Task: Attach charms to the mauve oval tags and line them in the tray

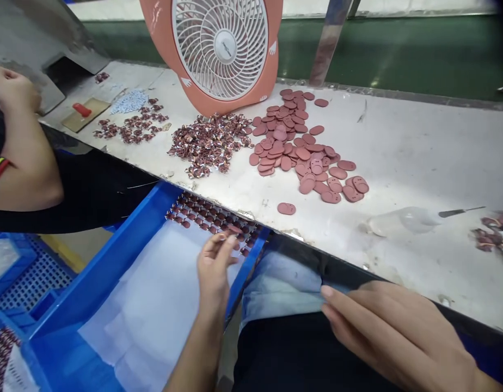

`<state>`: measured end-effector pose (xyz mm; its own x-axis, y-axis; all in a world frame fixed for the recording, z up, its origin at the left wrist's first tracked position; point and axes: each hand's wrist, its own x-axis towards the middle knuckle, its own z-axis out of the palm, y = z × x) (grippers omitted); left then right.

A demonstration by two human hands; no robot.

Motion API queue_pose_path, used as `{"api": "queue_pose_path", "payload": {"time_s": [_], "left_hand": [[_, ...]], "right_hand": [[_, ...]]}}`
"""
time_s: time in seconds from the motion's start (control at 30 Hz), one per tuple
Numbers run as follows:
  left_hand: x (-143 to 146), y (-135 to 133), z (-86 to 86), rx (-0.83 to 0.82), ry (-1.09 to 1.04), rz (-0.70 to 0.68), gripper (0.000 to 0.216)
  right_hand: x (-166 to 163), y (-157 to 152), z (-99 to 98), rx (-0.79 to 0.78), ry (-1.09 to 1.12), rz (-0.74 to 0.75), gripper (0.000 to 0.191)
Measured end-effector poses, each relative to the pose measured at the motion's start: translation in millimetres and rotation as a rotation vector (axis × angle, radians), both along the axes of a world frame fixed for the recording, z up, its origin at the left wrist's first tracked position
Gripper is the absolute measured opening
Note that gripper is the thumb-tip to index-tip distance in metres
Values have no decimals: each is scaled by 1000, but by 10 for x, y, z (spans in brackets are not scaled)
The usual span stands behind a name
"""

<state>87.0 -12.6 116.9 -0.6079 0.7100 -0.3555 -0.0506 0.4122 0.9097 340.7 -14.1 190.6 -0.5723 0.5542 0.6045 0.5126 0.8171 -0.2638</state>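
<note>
My left hand (pixel 214 267) is over the blue tray (pixel 124 239), its thumb and fingers pinched on a small reddish-brown oval piece (pixel 234 229). Beneath it, rows of small brown assembled pieces (pixel 202 213) lie at the tray's far end, on a whitish sheet (pixel 161 288). My right hand (pixel 402 332) is in front of the bench edge, above my lap. Its fingers are stretched out, and I see nothing held between them. The nearest loose oval piece (pixel 286 208) lies alone near the bench edge.
On the bench (pixel 418 147) are a heap of reddish ovals (pixel 276 147), a pile of small brown parts (pixel 210 141) and an orange fan (pixel 225 49). A glue bottle (pixel 402 220) with a thin metal tip lies right. Another person's arm (pixel 26 136) reaches in from the left.
</note>
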Motion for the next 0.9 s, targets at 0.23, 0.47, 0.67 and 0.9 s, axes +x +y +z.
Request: {"api": "queue_pose_path", "payload": {"time_s": [0.23,0.47,0.67,0.9], "left_hand": [[-1399,119,-730,-312,498,87,28],[-1744,316,-993,-594,744,-128,37],[-1791,413,-1044,-671,834,-235,38],[-1846,433,-1064,-731,868,-280,38]], "right_hand": [[293,16,-194,-13,-26,-130,28],[401,77,-149,-15,-75,-136,24],[459,41,-198,-52,-66,-168,23],[431,63,-195,-17,-76,-188,19]]}}
